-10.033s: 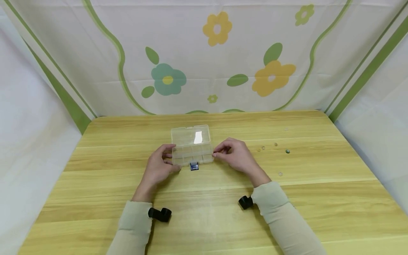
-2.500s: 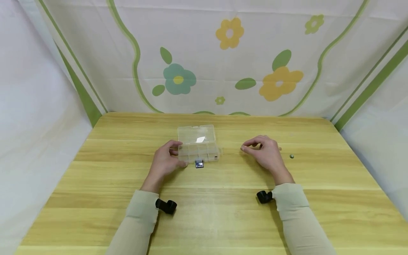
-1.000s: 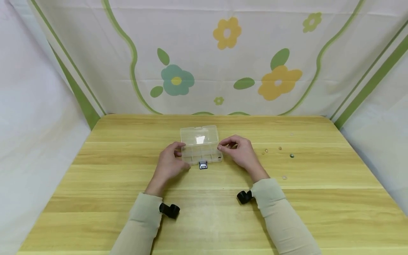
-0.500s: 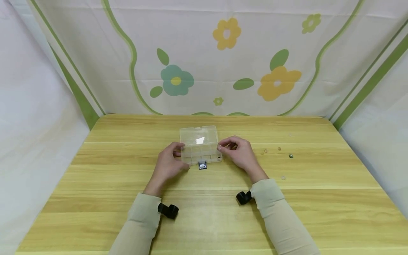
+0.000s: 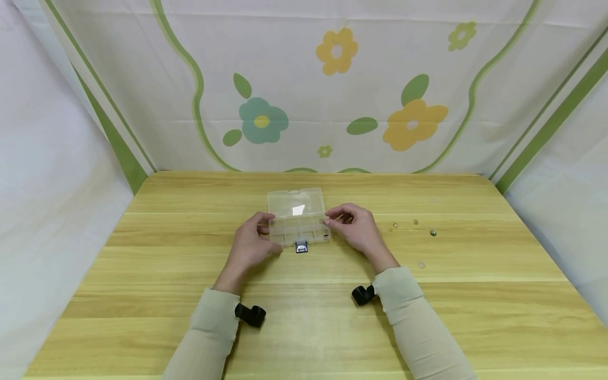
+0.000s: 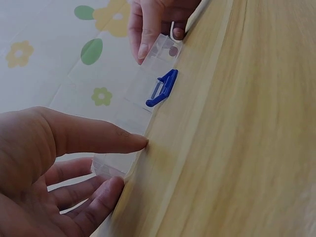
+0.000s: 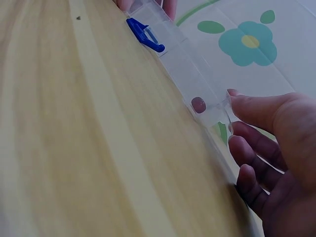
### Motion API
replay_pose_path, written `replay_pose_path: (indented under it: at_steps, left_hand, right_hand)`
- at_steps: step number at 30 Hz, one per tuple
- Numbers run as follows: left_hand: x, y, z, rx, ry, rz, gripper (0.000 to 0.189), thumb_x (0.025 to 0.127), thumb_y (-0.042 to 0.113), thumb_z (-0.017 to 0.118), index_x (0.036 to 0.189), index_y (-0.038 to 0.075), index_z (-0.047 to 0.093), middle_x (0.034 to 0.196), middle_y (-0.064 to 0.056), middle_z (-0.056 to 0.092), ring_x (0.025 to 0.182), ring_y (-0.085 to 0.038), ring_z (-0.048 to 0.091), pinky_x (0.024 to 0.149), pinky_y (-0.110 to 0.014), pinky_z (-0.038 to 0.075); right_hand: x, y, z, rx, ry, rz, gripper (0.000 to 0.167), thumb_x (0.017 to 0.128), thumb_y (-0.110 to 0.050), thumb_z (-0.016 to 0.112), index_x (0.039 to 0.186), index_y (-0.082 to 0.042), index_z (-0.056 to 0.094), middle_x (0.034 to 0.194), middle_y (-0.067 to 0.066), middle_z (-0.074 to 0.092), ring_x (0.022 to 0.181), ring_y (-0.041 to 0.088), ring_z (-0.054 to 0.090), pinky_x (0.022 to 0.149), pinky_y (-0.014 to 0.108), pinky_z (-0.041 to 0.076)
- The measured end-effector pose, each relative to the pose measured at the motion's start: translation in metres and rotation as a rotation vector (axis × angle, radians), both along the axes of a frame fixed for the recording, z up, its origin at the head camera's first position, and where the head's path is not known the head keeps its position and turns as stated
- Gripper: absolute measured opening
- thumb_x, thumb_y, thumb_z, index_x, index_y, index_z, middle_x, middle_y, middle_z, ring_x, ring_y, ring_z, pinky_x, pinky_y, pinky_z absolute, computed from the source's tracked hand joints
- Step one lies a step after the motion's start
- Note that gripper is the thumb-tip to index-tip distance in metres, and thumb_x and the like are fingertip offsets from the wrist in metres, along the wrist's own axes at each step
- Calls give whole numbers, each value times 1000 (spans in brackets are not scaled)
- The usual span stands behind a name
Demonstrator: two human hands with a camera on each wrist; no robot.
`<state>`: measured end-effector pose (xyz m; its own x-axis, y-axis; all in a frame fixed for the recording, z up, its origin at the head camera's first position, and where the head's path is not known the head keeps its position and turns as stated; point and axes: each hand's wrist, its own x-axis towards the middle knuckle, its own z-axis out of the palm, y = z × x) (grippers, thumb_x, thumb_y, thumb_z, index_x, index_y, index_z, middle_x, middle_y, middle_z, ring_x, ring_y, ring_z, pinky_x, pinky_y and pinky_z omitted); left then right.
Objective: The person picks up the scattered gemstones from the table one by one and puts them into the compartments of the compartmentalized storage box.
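A clear plastic compartment box (image 5: 296, 227) stands mid-table with its lid (image 5: 290, 201) tipped back and a blue latch (image 5: 301, 246) hanging at the front. My left hand (image 5: 254, 245) grips the left end, thumb along the front and fingers behind. At the right end my right hand (image 5: 356, 227) has thumb and fingertips pinched on the edge of the box. In the right wrist view, the right thumb (image 7: 259, 109) lies at the upper rim, the fingertips just below it. A small dark reddish piece (image 7: 198, 104) sits in the front right compartment.
Right of the right hand, several small pieces lie scattered: a dark green one (image 5: 433, 233), brownish ones (image 5: 415, 221), and pale clear ones (image 5: 421, 265). A black wrist camera (image 5: 252, 315) sits on each sleeve. A flowered cloth (image 5: 304, 132) hangs behind the table.
My right hand has moved left from the scattered pieces to the box's right end. Since the earliest frame, a dark piece has appeared in the front right compartment. Both hands are nearly still lately.
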<state>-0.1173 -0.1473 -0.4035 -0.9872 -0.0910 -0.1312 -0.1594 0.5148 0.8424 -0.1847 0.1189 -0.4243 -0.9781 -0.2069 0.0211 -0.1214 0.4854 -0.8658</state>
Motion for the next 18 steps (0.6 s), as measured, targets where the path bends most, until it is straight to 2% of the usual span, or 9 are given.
replay_pose_path:
  at_steps: [18]
  left_hand:
    - [-1,0,0,12,-9,4,77,73,-7,86,145,8,62,139,-17,65,120,-34,62,100,-47,56]
  right_hand:
    - [1,2,2,4,-3,4,21,95,-29,85,112,-17,81,109,5,74,96,22,64,84,36,55]
